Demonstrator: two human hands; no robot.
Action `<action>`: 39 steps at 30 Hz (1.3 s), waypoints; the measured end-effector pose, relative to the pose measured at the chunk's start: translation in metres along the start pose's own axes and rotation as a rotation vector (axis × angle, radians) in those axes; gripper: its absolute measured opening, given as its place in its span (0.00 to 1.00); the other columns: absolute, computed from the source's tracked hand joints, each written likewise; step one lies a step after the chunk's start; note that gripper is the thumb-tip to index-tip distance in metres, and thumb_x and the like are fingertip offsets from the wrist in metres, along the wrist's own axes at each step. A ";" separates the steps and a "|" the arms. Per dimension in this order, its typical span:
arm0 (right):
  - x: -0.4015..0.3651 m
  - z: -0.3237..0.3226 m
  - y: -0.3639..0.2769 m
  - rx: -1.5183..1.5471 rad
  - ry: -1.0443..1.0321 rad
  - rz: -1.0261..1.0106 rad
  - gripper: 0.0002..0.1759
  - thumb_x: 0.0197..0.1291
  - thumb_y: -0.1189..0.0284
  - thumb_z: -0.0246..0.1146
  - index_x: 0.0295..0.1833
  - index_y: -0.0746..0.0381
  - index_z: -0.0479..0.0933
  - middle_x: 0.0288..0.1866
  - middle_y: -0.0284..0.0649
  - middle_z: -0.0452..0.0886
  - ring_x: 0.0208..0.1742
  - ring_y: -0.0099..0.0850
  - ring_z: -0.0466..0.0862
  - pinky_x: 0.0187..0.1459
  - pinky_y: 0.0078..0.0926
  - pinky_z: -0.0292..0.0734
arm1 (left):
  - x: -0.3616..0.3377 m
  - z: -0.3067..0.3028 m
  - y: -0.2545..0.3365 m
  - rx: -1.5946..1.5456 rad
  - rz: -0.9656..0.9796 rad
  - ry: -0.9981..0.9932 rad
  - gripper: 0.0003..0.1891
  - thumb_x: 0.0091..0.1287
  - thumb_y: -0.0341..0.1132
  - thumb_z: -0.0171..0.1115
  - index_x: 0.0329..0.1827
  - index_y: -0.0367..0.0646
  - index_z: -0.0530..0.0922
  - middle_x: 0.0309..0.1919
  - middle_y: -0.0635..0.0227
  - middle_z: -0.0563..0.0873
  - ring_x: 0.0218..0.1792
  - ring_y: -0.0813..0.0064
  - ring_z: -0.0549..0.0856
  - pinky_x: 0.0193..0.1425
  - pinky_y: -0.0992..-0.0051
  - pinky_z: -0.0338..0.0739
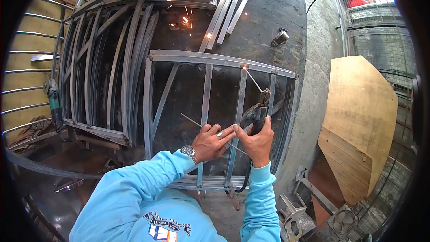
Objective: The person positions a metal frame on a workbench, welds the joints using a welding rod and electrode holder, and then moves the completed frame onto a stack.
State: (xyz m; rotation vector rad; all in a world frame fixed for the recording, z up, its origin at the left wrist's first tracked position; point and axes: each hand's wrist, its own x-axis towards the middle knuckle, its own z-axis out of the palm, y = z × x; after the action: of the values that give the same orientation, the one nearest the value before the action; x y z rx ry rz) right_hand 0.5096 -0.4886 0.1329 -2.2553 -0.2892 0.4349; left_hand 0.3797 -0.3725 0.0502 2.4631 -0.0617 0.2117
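My right hand is wrapped around the black handle of an electrode holder. A thin welding rod is clamped in its jaws, and the far tip glows where an upright meets the rail of a metal frame. Closed around a spare welding rod, my left hand wears a watch and a ring. That rod slants beneath both hands, over the frame's bars. Fingertips of my left hand reach to the right thumb. Orange sparks show beyond the frame.
More welded metal frames are stacked to the left, beside a green angle grinder. Loose square tubes lie at the back. A small silver-and-black tool sits near the dark tabletop's right edge. Plywood stands at the right.
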 end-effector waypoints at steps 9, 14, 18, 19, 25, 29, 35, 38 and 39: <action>-0.003 0.001 0.014 0.409 -0.023 0.215 0.26 0.47 0.65 0.82 0.42 0.63 0.73 0.23 0.32 0.79 0.21 0.19 0.77 0.23 0.22 0.73 | 0.000 -0.001 0.000 -0.013 -0.002 -0.012 0.28 0.53 0.33 0.72 0.62 0.48 0.83 0.65 0.75 0.83 0.48 0.70 0.80 0.51 0.67 0.70; -0.003 0.011 0.009 -0.022 0.067 -0.107 0.26 0.45 0.67 0.83 0.41 0.62 0.73 0.24 0.28 0.78 0.21 0.18 0.76 0.23 0.22 0.72 | -0.001 0.004 -0.004 -0.010 -0.007 -0.056 0.31 0.53 0.33 0.72 0.65 0.50 0.82 0.70 0.77 0.80 0.47 0.70 0.80 0.51 0.68 0.69; -0.015 0.008 0.022 1.225 0.023 0.429 0.23 0.52 0.72 0.79 0.46 0.59 0.72 0.25 0.29 0.73 0.21 0.15 0.71 0.22 0.18 0.67 | -0.003 0.002 -0.001 -0.013 -0.003 -0.023 0.30 0.54 0.33 0.73 0.64 0.50 0.83 0.72 0.76 0.79 0.45 0.71 0.80 0.50 0.69 0.69; -0.012 0.005 0.026 1.224 0.017 0.428 0.23 0.52 0.72 0.79 0.46 0.59 0.72 0.25 0.29 0.73 0.21 0.15 0.71 0.22 0.18 0.67 | -0.002 0.003 -0.001 -0.019 -0.002 -0.007 0.30 0.54 0.33 0.73 0.64 0.50 0.83 0.72 0.76 0.79 0.45 0.71 0.80 0.50 0.70 0.68; -0.005 0.000 0.015 0.066 0.105 -0.004 0.29 0.45 0.63 0.84 0.40 0.64 0.73 0.21 0.27 0.76 0.20 0.17 0.76 0.22 0.20 0.71 | -0.003 0.003 -0.002 -0.010 -0.001 -0.042 0.29 0.58 0.34 0.71 0.67 0.47 0.81 0.74 0.77 0.77 0.46 0.72 0.79 0.51 0.68 0.68; -0.002 0.005 0.013 -0.005 0.085 -0.047 0.28 0.45 0.64 0.84 0.39 0.63 0.72 0.20 0.29 0.76 0.19 0.18 0.75 0.21 0.21 0.70 | -0.004 0.002 -0.003 -0.007 0.004 -0.068 0.29 0.59 0.35 0.71 0.67 0.47 0.81 0.73 0.76 0.78 0.46 0.72 0.79 0.52 0.67 0.68; -0.002 0.007 0.010 -0.020 0.040 -0.029 0.28 0.45 0.65 0.84 0.40 0.63 0.71 0.20 0.30 0.76 0.19 0.18 0.76 0.21 0.21 0.71 | -0.005 0.003 -0.003 -0.030 0.001 -0.062 0.29 0.58 0.35 0.71 0.66 0.47 0.81 0.72 0.75 0.78 0.46 0.72 0.78 0.51 0.67 0.67; -0.001 0.007 0.009 -0.019 0.030 -0.018 0.29 0.45 0.65 0.83 0.41 0.63 0.70 0.20 0.31 0.77 0.19 0.18 0.76 0.21 0.21 0.72 | -0.005 0.004 -0.003 -0.017 0.012 -0.061 0.29 0.58 0.35 0.71 0.66 0.47 0.82 0.72 0.75 0.78 0.46 0.71 0.79 0.51 0.67 0.67; -0.001 0.007 0.010 -0.008 0.030 -0.029 0.29 0.45 0.65 0.84 0.41 0.63 0.70 0.20 0.31 0.77 0.19 0.19 0.76 0.21 0.21 0.72 | -0.005 0.003 -0.003 -0.014 0.011 -0.061 0.29 0.58 0.35 0.71 0.66 0.47 0.82 0.72 0.74 0.79 0.46 0.71 0.79 0.51 0.67 0.67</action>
State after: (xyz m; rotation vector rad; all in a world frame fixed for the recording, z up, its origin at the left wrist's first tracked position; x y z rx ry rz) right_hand 0.5061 -0.4907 0.1211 -2.2609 -0.3086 0.3844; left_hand 0.3757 -0.3723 0.0449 2.4560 -0.1027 0.1401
